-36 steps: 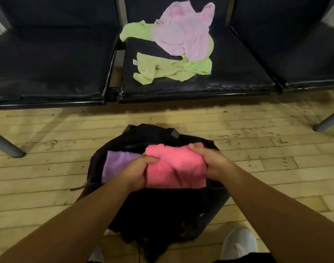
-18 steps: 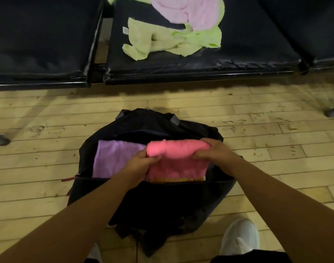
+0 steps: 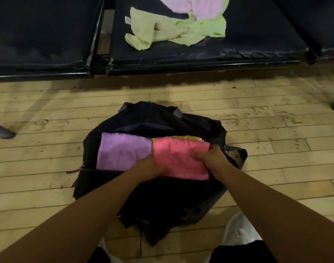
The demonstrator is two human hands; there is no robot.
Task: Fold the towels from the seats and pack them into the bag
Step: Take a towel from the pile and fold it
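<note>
- Black bag (image 3: 153, 118) sits on the wooden floor (image 3: 48, 158) in front of the seats, with its mouth open toward the camera.
- Folded pink towel (image 3: 179, 158) lies in the right half of the bag opening, flat, long side across.
- Folded purple towel (image 3: 122, 150) lies in the left half. Its right edge touches the pink towel's left edge.
- A thin yellow strip (image 3: 183, 137) shows along the far edge of the pink towel. It cannot be told what it belongs to.
- Left hand (image 3: 151, 167) is clamped on the near-left corner of the pink towel, fingers curled at the cloth edge.
- Right hand (image 3: 211, 160) is clamped on the right end of the pink towel, thumb on top, fingers wrapped round the edge.
- The hands are apart, one at each end of the pink towel, and both forearms reach in from below.
- Middle seat (image 3: 238, 46), dark and padded, carries three unfolded towels in a loose heap.
- Pale yellow towel (image 3: 153, 33) lies nearest the seat's front edge, crumpled, with a small white tag at its left side.
- Lime towel (image 3: 206, 29) touches it on the right.
- Light pink towel (image 3: 200, 6) lies over the lime towel, partly cut off by the top of the frame.
- Left seat (image 3: 39, 35) stands beside the middle seat.
- A white shoe (image 3: 238, 230) is on the floor just near the bag's right side.
</note>
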